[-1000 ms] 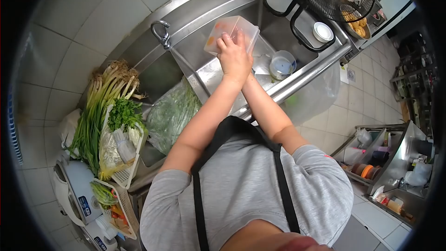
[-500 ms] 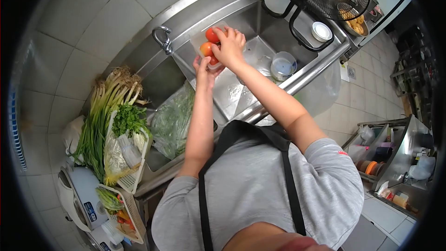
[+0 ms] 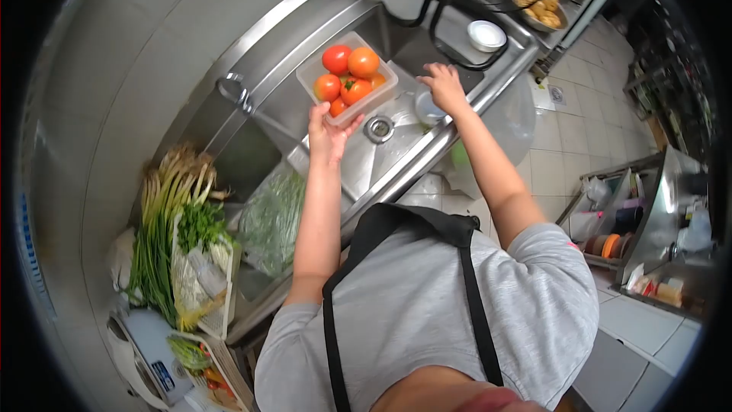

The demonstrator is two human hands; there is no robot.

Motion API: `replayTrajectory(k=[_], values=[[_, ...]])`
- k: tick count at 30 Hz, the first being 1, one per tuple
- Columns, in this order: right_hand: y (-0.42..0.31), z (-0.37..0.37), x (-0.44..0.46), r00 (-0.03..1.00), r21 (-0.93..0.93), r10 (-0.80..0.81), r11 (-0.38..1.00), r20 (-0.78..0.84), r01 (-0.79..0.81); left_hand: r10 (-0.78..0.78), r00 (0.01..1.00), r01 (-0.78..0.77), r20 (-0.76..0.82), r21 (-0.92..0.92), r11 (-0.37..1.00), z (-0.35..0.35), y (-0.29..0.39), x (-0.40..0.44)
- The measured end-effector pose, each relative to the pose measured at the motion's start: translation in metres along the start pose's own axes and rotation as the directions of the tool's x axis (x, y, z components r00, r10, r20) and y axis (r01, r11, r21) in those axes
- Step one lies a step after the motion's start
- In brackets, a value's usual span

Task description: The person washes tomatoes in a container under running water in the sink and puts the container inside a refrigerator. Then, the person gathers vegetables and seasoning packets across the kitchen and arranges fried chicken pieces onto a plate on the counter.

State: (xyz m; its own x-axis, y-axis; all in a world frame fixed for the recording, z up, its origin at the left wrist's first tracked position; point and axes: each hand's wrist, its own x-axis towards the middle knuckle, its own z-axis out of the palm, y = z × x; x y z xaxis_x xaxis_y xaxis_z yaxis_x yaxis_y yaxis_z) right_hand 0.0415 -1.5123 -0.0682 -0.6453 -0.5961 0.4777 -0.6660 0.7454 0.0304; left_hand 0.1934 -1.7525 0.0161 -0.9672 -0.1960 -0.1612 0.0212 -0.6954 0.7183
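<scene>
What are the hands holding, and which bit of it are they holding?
The left hand holds the clear box of tomatoes by its near corner. The right hand is over the round tub; I can't tell if it touches.

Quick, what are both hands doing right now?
Left hand: closed on the plastic box of tomatoes.
Right hand: open, fingers spread by the round tub; I can't tell if they touch it.

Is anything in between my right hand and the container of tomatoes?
Nothing visible stands between the right hand and the container of tomatoes. The round tub, partly hidden by that hand, looks off that line.
</scene>
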Motion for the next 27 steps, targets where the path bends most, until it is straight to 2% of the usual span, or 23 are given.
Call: replayTrajectory(k=[1, 3, 4, 5, 7, 9, 11, 12, 13, 15, 16, 17, 18, 20, 21, 23, 24, 26, 27], values=[[0.002, -0.021, -0.012, 0.979, 0.365, 0.197, 0.917, -0.055, -0.164, -0.021, 1.000, 0.020, 0.017, 0.028, 0.999, 0.015, -0.008, 0.001], [0.026, -0.049, -0.039, 0.885, 0.599, 0.450, 0.742, -0.115, -0.299, -0.087, 0.993, 0.082, 0.078, 0.069, 0.994, 0.051, -0.028, 0.003], [0.044, -0.066, -0.056, 0.864, 0.498, 0.446, 0.818, -0.234, -0.287, -0.127, 0.982, 0.120, 0.139, 0.058, 0.991, 0.069, -0.041, 0.004], [0.061, -0.090, -0.072, 0.847, 0.538, 0.494, 0.776, -0.195, -0.329, -0.165, 0.965, 0.159, 0.203, 0.046, 0.986, 0.089, -0.057, 0.005], [0.107, -0.123, -0.114, 0.819, 0.642, 0.573, 0.617, 0.031, -0.456, -0.221, 0.939, 0.216, 0.262, 0.047, 0.975, 0.133, -0.093, 0.009], [0.158, -0.137, -0.165, 0.786, 0.612, 0.617, 0.609, 0.033, -0.504, -0.248, 0.925, 0.258, 0.288, 0.005, 0.966, 0.179, -0.128, 0.012], [0.207, -0.163, -0.213, 0.721, 0.332, 0.693, 0.684, -0.017, -0.650, -0.295, 0.877, 0.310, 0.379, 0.022, 0.950, 0.218, -0.168, 0.018], [0.228, -0.176, -0.235, 0.656, 0.325, 0.755, 0.624, -0.015, -0.711, -0.328, 0.852, 0.350, 0.407, 0.022, 0.937, 0.238, -0.186, 0.019], [0.246, -0.187, -0.255, 0.640, 0.321, 0.768, 0.614, -0.031, -0.721, -0.359, 0.825, 0.386, 0.436, 0.029, 0.922, 0.256, -0.203, 0.021], [0.278, -0.213, -0.280, 0.500, 0.599, 0.863, 0.366, 0.068, -0.712, -0.402, 0.791, 0.442, 0.461, 0.023, 0.897, 0.291, -0.239, 0.029], [0.293, -0.228, -0.295, 0.444, 0.593, 0.883, 0.276, 0.156, -0.757, -0.416, 0.777, 0.457, 0.472, 0.032, 0.889, 0.308, -0.257, 0.031], [0.302, -0.241, -0.306, 0.423, 0.586, 0.894, 0.266, 0.147, -0.765, -0.433, 0.763, 0.474, 0.480, 0.041, 0.880, 0.326, -0.272, 0.032], [0.311, -0.252, -0.318, 0.375, 0.382, 0.922, 0.314, 0.095, -0.869, -0.449, 0.745, 0.490, 0.493, 0.052, 0.870, 0.343, -0.286, 0.033], [0.325, -0.269, -0.340, 0.297, -0.073, 0.955, 0.294, -0.023, -0.953, -0.481, 0.700, 0.509, 0.528, 0.105, 0.855, 0.374, -0.311, 0.035], [0.332, -0.279, -0.351, 0.271, -0.075, 0.962, 0.268, -0.036, -0.961, -0.498, 0.679, 0.522, 0.539, 0.123, 0.844, 0.388, -0.325, 0.039], [0.349, -0.296, -0.367, 0.134, -0.221, 0.991, 0.129, -0.008, -0.967, -0.552, 0.628, 0.568, 0.549, 0.162, 0.807, 0.412, -0.351, 0.053], [0.362, -0.299, -0.383, 0.107, -0.219, 0.994, 0.099, -0.027, -0.971, -0.570, 0.625, 0.579, 0.533, 0.174, 0.797, 0.428, -0.365, 0.056], [0.389, -0.306, -0.414, 0.121, -0.033, 0.991, 0.123, 0.050, -0.992, -0.593, 0.574, 0.600, 0.565, 0.203, 0.774, 0.456, -0.398, 0.067], [0.403, -0.309, -0.428, 0.102, -0.034, 0.994, 0.103, 0.035, -0.994, -0.599, 0.552, 0.608, 0.581, 0.211, 0.765, 0.470, -0.416, 0.073]])
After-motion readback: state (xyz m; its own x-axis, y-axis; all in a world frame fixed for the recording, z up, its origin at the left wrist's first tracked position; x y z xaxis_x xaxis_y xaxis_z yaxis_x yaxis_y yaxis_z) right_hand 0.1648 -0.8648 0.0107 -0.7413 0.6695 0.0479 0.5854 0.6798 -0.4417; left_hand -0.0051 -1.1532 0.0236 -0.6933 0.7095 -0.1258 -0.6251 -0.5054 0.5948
